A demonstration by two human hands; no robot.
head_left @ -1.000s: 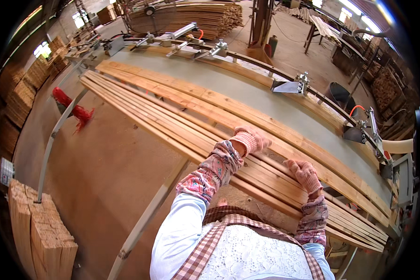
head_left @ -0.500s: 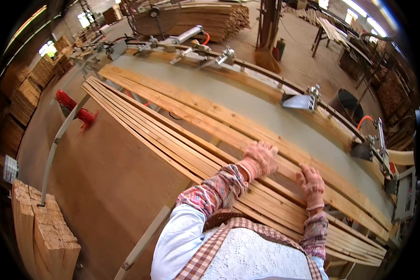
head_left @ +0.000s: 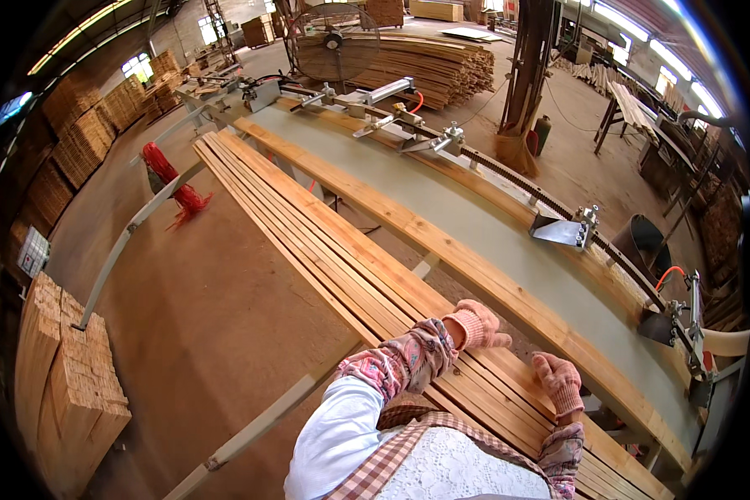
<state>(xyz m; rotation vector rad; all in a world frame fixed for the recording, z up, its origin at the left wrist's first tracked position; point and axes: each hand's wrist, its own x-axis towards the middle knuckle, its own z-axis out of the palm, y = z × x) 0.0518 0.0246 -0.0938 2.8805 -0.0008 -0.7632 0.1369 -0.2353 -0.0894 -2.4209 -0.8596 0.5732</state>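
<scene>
My left hand (head_left: 477,324), in a pink-orange knit glove, has its fingers bent over the far edge of a flat wooden board (head_left: 510,371). Farther right, my gloved right hand (head_left: 558,383) curls its fingers at that same edge. This board lies along the far side of a row of narrow wooden slats (head_left: 308,252) close to my body. Beyond a gap, another long board (head_left: 408,223) rests along the near edge of the grey machine bed (head_left: 467,235). My fingertips are partly hidden.
Metal clamps (head_left: 562,229) and a chain rail line the bed's far side. A bent metal frame bar (head_left: 125,237) with red strands (head_left: 171,179) stands left. Stacked timber (head_left: 75,375) sits at lower left. A large fan (head_left: 333,42) and lumber pile (head_left: 442,71) stand behind.
The nearer of two boards at the bed has come toward me, against the slats, with both hands. A gap now separates it from the other board. My view has shifted.
</scene>
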